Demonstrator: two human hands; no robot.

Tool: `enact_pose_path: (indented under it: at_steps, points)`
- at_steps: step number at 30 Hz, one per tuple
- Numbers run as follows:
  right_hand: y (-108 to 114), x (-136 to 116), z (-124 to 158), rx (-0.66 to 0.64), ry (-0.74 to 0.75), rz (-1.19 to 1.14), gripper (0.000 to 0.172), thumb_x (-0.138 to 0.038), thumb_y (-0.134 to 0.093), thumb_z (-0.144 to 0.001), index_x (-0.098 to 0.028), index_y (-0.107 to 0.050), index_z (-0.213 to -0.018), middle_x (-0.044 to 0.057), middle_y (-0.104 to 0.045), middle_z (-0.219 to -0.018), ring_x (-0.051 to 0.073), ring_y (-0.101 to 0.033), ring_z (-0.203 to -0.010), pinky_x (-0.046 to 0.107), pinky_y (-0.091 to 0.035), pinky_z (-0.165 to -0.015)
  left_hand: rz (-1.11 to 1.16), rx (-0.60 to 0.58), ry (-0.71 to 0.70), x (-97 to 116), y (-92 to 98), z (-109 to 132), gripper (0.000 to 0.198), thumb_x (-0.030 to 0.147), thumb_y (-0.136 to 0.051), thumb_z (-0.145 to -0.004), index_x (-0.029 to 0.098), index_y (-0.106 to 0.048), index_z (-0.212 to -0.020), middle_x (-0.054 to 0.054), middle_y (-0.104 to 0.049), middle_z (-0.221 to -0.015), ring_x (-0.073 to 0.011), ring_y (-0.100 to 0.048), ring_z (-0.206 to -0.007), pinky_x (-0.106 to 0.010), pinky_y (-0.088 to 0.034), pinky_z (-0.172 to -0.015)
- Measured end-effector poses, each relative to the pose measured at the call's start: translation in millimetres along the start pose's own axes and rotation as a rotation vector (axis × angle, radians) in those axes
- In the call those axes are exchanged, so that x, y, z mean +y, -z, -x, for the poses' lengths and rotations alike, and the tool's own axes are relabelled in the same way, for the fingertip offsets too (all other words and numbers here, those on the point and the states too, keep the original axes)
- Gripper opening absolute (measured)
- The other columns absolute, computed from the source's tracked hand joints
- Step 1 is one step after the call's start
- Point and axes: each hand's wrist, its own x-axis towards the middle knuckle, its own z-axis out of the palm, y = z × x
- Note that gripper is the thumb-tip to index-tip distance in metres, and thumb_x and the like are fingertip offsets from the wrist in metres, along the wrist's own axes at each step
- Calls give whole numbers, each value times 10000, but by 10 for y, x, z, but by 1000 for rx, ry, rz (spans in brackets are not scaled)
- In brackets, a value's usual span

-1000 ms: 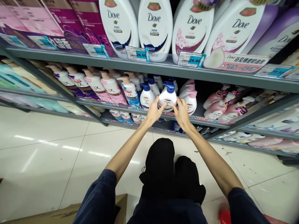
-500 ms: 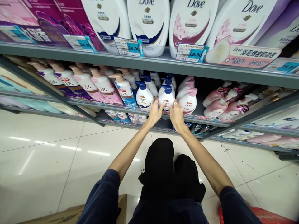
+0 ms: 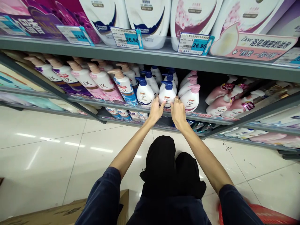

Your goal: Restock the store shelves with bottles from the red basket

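A white Dove pump bottle [image 3: 167, 93] with a blue pump head stands upright at the front of the middle shelf. My left hand [image 3: 156, 110] is at its left side and my right hand [image 3: 178, 111] at its right, thumbs toward its lower front. Fingertips are partly hidden behind the bottle's sides. Close to my left hand is another blue-pump Dove bottle [image 3: 144, 93]; a pink-pump Dove bottle [image 3: 190, 99] stands beside my right hand. More bottles of the same kinds are lined up behind these.
Lux pump bottles [image 3: 125, 89] fill the shelf to the left; pink pump bottles [image 3: 220, 106] stand right. Above, a shelf edge [image 3: 150, 61] with price tags overhangs. A cardboard box [image 3: 70, 212] lies at lower left on the tiled floor, a red object [image 3: 264, 214] at lower right.
The view has shifted slightly, so the upper shelf sits higher in the picture. Both hands stay on the same pump bottle, with no clear movement of it along the shelf.
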Motion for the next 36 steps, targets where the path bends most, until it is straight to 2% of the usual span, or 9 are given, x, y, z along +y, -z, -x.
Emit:
enact_pose_path:
  at_steps: [7, 16, 19, 21, 23, 25, 27, 30, 36]
  points:
    - [-53, 100, 5, 47, 40, -14, 581, -267, -408, -1136, 25, -533, -1623, 350, -684, -1437, 392, -743, -1205, 505, -611, -1064, 10, -34, 51, 100, 72, 47, 654, 482, -706, -1060, 80, -577, -1559, -255, -709, -1469, -392, -594, -1504, -573, -383, -1355]
    - [24, 17, -18, -23, -11, 39, 593, -210, -456, -1140, 37, -449, -1680, 355, -623, -1545, 420, -713, -1352, 523, -573, -1158, 5, -52, 45, 101, 47, -19, 639, 481, -716, -1058, 74, -594, -1535, -266, -691, -1495, -403, -564, -1540, -578, -377, -1362]
    - [46, 65, 155, 61, 71, -29, 594, -221, -464, -1129, 38, -461, -1664, 330, -548, -1648, 396, -607, -1509, 529, -516, -1253, -35, 25, 6, 236, 35, 273, 682, 512, -653, -1088, 79, -535, -1601, -265, -586, -1637, -390, -484, -1617, -542, -347, -1383]
    - [43, 125, 349, 135, 167, -106, 541, -263, -461, -1134, -25, -551, -1610, 276, -586, -1636, 359, -604, -1514, 516, -527, -1254, -41, 94, -37, 292, 97, 601, 596, 521, -571, -1127, 125, -581, -1572, -225, -614, -1618, -347, -547, -1569, -488, -415, -1342]
    - [11, 170, 521, 117, 243, -190, 444, -320, -472, -1141, -107, -693, -1463, 222, -724, -1465, 329, -721, -1335, 483, -611, -1139, -40, 164, -39, 254, 245, 898, 497, 541, -510, -1150, 171, -700, -1422, -179, -745, -1403, -293, -722, -1308, -425, -570, -1158]
    - [-56, 165, 593, 27, 258, -224, 361, -334, -520, -1126, -141, -768, -1306, 182, -803, -1261, 302, -788, -1087, 447, -655, -996, -72, 241, -20, 109, 468, 1035, 457, 557, -535, -1140, 181, -779, -1230, -134, -780, -1165, -238, -758, -1012, -356, -626, -921]
    - [-151, 100, 540, -60, 241, -174, 312, -302, -565, -1101, -137, -774, -1263, 161, -818, -1168, 292, -786, -989, 434, -644, -948, -145, 279, -18, -100, 716, 975, 416, 541, -602, -1116, 178, -804, -1137, -106, -745, -1086, -198, -710, -875, -317, -602, -824]
    - [-285, -44, 338, -118, 215, -5, 322, -257, -568, -1095, -127, -741, -1334, 169, -806, -1217, 323, -772, -1088, 443, -605, -971, -262, 175, -58, -373, 988, 676, 340, 456, -659, -1100, 173, -809, -1212, -92, -704, -1118, -160, -648, -778, -314, -580, -849]
    - [-305, -177, 128, -179, 241, 233, 366, -218, -565, -1105, -83, -681, -1425, 231, -759, -1367, 381, -736, -1205, 452, -563, -993, -467, -132, -153, -407, 1047, 305, 336, 356, -695, -1076, 193, -764, -1362, -135, -707, -1286, -272, -733, -1046, -346, -550, -930]
